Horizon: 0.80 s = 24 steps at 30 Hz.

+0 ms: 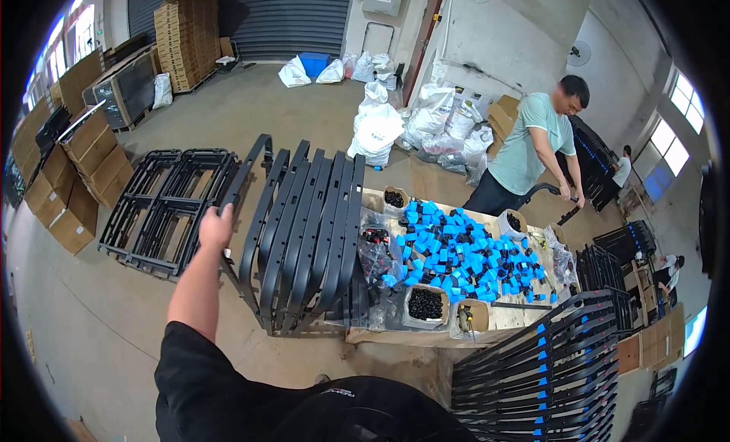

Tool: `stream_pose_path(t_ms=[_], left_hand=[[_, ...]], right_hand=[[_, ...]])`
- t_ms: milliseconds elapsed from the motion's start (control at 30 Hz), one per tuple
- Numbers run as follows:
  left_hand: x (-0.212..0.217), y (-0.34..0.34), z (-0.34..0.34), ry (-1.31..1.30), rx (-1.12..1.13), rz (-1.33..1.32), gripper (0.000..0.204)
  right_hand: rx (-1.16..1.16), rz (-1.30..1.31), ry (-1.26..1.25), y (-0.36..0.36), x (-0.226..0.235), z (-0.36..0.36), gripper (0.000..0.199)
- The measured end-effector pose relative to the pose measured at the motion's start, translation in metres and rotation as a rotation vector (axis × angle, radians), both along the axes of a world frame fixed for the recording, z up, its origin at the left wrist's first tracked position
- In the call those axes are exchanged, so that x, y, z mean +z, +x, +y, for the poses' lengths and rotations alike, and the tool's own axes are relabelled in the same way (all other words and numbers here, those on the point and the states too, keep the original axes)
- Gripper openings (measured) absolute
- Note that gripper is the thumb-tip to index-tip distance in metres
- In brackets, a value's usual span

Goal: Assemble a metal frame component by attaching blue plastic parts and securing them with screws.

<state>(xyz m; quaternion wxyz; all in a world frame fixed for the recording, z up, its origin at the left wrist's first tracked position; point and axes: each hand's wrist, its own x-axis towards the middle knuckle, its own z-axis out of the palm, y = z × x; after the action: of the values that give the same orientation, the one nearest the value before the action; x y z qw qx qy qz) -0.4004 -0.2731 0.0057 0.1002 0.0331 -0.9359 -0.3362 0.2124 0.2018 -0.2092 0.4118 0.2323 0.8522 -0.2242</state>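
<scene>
My left arm reaches forward, and my left hand is closed round the outermost black metal frame, a bent tube piece standing at the left end of a row. Beside it several similar black curved frames stand upright, packed side by side. That outermost frame leans a little away from the others. My fingers are partly hidden behind the hand. My right hand is out of view.
Right of the row, a wooden-topped table carries blue-and-black plastic parts and a box of small black pieces. Flat black frames are stacked left. More frames stand lower right. A co-worker handles a black tube across the table.
</scene>
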Motion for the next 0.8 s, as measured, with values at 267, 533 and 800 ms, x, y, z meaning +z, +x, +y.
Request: stream_pose_path(t_ms=[267, 533, 800], left_hand=[[-0.005, -0.012, -0.12, 0.139, 0.053, -0.054, 0.07], [0.001, 0.181, -0.201, 0.566, 0.062, -0.325, 0.045], [-0.095, 0.472, -0.155, 0.716, 0.355, -0.29, 0.026]], right_hand=[[0.021, 0.025, 0.019, -0.014, -0.002, 0.003, 0.047], [0.149, -0.011, -0.044, 0.034, -0.023, 0.019, 0.047], [0.253, -0.018, -0.141, 0.086, -0.053, 0.05, 0.048]])
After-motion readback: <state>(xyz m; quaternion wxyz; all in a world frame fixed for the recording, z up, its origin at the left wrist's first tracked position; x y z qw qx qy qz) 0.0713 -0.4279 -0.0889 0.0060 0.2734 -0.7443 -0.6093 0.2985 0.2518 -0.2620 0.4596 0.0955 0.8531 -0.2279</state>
